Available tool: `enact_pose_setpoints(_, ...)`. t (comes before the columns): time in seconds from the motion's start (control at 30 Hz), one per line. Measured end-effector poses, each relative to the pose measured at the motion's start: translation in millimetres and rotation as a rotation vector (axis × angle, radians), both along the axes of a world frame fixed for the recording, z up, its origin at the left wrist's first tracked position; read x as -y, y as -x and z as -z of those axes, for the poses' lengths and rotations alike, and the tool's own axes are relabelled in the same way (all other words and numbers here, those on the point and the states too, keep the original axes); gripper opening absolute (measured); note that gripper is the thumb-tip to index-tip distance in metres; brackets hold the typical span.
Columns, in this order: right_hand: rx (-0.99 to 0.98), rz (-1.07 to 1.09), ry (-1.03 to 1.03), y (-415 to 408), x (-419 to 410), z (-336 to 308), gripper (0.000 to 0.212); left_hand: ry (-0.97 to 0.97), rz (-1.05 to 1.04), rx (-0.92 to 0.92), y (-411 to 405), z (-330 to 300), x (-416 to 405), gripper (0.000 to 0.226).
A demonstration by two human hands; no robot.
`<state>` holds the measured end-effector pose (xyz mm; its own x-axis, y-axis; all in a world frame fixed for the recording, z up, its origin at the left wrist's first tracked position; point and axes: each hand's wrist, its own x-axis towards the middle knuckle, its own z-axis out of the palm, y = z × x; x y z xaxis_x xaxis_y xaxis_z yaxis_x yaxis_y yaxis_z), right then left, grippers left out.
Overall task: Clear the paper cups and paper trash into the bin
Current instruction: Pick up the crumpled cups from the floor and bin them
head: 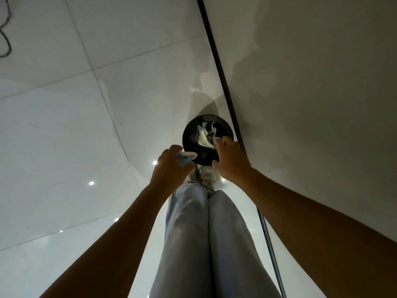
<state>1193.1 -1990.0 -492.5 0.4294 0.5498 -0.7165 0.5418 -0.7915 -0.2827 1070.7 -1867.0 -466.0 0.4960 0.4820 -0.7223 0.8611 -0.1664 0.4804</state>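
A round black bin [223,125] stands on the floor against the wall, straight below me, with crumpled paper trash [204,137] inside. My left hand [171,168] grips a pale paper cup [185,158] at the bin's near left rim. My right hand [231,160] hovers over the bin's right side with its fingers loosely spread; a bit of paper shows at its fingertips, and whether the hand touches it is unclear.
Glossy white floor tiles [86,125] spread to the left. A grey wall [311,82] with a dark baseboard strip [217,52] runs along the right. My legs in light trousers and white shoes [206,177] stand just before the bin.
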Motion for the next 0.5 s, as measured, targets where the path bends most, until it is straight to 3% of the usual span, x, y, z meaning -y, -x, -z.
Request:
enact_pose_setpoints(0.27, -0.029, 0.13, -0.013, -11, 21, -8, 0.049, 0.053, 0.144, -0.02, -41, 13, 5, 0.052)
enact_pose_setpoints(0.4, -0.018, 0.167, -0.014, -19, 29, -14, 0.048, 0.111, 0.231, -0.05, -68, 23, 12, 0.067)
enact_pose_setpoints(0.5, -0.005, 0.18, -0.03, -23, 32, -18, 0.048, 0.115, 0.247, -0.106, -70, 22, 14, 0.046)
